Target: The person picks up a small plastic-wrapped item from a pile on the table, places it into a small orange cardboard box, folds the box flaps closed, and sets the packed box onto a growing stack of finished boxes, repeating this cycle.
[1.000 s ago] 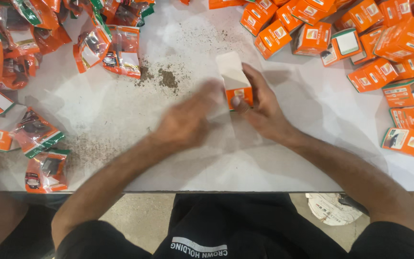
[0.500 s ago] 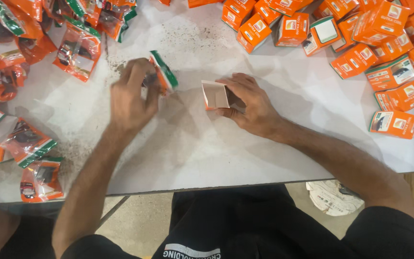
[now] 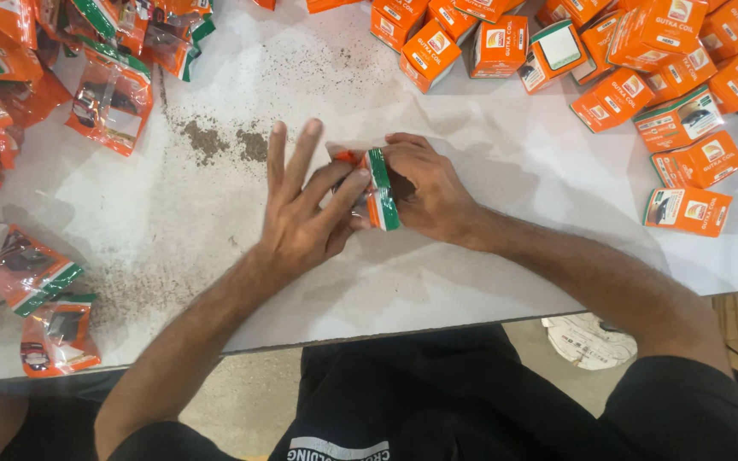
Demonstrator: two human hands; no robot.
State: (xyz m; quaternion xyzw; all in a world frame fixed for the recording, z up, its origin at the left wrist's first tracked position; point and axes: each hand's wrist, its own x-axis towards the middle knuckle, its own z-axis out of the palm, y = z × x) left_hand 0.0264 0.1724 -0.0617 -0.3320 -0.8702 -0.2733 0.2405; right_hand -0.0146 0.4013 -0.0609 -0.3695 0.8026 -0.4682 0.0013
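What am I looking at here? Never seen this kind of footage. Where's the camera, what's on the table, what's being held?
There is no machine: a person works with two bare hands, and the single camera sits on their head, looking down. The white table carries a heap of small orange boxes at the upper right and clear orange-edged packets along the left, with some dark grit between them. At the middle, the left hand and the right hand meet around one packet with an orange, white and green edge; the left hand presses it with thumb and a finger, other fingers spread. Whether a box sits under the right hand is hidden.
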